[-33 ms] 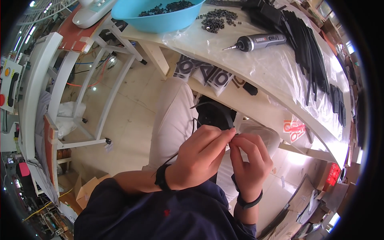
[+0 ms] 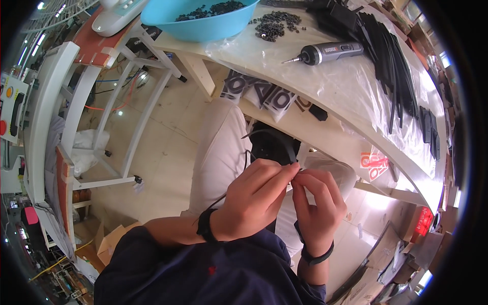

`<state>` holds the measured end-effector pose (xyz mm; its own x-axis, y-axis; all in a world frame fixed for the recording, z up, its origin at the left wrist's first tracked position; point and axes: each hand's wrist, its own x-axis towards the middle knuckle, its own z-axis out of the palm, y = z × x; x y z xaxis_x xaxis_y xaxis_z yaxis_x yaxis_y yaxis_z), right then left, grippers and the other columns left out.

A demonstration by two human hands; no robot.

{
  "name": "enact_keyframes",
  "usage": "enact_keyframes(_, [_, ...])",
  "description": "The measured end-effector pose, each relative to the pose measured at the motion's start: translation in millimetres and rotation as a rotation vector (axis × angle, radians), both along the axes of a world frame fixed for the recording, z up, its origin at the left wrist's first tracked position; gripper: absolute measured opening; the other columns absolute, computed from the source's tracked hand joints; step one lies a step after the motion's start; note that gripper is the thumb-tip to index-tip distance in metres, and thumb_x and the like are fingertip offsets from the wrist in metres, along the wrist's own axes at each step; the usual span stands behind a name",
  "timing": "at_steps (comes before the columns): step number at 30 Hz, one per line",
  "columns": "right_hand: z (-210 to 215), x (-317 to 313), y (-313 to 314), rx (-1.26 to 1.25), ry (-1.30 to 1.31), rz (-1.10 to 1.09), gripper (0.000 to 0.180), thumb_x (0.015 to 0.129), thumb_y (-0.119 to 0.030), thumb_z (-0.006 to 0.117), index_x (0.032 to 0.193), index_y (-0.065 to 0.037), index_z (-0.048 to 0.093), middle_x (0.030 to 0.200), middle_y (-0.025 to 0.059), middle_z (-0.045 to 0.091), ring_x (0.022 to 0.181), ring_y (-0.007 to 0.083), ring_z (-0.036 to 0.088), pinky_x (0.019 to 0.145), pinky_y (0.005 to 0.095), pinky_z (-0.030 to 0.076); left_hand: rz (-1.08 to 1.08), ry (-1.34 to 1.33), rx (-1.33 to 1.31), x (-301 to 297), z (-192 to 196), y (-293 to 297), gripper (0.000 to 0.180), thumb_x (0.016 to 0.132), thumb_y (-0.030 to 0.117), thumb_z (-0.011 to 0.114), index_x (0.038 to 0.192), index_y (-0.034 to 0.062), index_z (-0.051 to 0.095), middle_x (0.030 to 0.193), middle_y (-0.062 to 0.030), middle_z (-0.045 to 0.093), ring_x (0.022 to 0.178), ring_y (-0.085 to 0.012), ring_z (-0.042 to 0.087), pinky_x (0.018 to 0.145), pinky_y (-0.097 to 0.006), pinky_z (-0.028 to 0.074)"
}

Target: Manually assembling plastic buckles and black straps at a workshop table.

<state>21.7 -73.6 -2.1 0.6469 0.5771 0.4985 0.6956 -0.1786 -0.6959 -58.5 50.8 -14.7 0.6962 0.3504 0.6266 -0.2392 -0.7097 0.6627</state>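
My left hand (image 2: 255, 199) and my right hand (image 2: 320, 201) meet above my lap, fingertips nearly touching. Both are closed in a pinch on a thin black strap (image 2: 290, 147). It curves up from the fingertips in a loop over a dark area between my knees. A slim black end also runs down beside my left wrist. Fingers cover the exact spot being gripped, so the small detail there is hidden. Similar long black straps (image 2: 386, 66) lie in a bundle on the table at the right.
Ahead stands a table covered in clear plastic sheet (image 2: 325, 76). On it are a grey electric screwdriver (image 2: 333, 53), a pile of small black parts (image 2: 274, 24) and a light-blue basin (image 2: 203, 28) of more parts. A shelf (image 2: 284, 122) below holds printed bags. White metal frames (image 2: 147, 122) stand left.
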Motion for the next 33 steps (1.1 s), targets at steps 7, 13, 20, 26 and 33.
enact_keyframes(7, [-7.4,-6.7,0.9,0.015,0.088,-0.078,0.021,0.079,0.007,0.074,0.095,-0.001,0.063,0.089,0.0116,0.067,0.075,0.0247,0.065,0.065,0.0316,0.053,-0.002,-0.026,0.04,3.5,0.0,1.0,0.035,0.072,-0.019,0.069,0.106,-0.0092,0.069,0.085,-0.0131,0.066,0.075,-0.0267,0.065,0.063,-0.034,0.052])
enact_keyframes(13, [-17.2,-12.9,5.9,0.015,0.092,-0.148,0.02,0.082,0.007,0.072,0.097,0.0,0.061,0.088,0.0133,0.066,0.074,0.0248,0.065,0.065,0.0319,0.053,0.008,-0.051,0.021,4.1,-1.1,1.7,0.035,0.072,-0.02,0.068,0.106,-0.0093,0.069,0.085,-0.013,0.066,0.075,-0.0261,0.065,0.063,-0.033,0.053])
enact_keyframes(20, [-16.7,-11.5,11.4,0.028,-0.02,-0.124,0.023,0.081,0.007,0.072,0.1,0.001,0.061,0.089,0.0139,0.066,0.074,0.0258,0.064,0.063,0.0331,0.052,0.018,-0.057,0.019,2.3,-2.4,5.2,0.036,0.072,-0.02,0.069,0.106,-0.0087,0.069,0.086,-0.013,0.067,0.076,-0.0263,0.066,0.063,-0.033,0.053])
enact_keyframes(26, [-13.1,-9.0,12.0,-0.017,-0.181,-0.067,0.024,0.078,0.008,0.074,0.099,0.001,0.063,0.089,0.0124,0.067,0.073,0.0266,0.063,0.061,0.0339,0.052,0.027,-0.046,0.02,-0.3,-5.5,7.9,0.035,0.072,-0.02,0.069,0.105,-0.0087,0.069,0.085,-0.0134,0.067,0.075,-0.0268,0.066,0.064,-0.033,0.054])
enact_keyframes(33, [-17.0,-13.0,13.4,-0.027,-0.018,-0.15,0.017,0.081,0.005,0.073,0.095,0.0,0.064,0.085,0.0114,0.066,0.068,0.0243,0.063,0.061,0.0329,0.051,0.026,-0.055,0.014,0.1,-6.1,6.9,0.035,0.071,-0.02,0.069,0.104,-0.0089,0.069,0.084,-0.0135,0.067,0.075,-0.0269,0.066,0.063,-0.033,0.054])
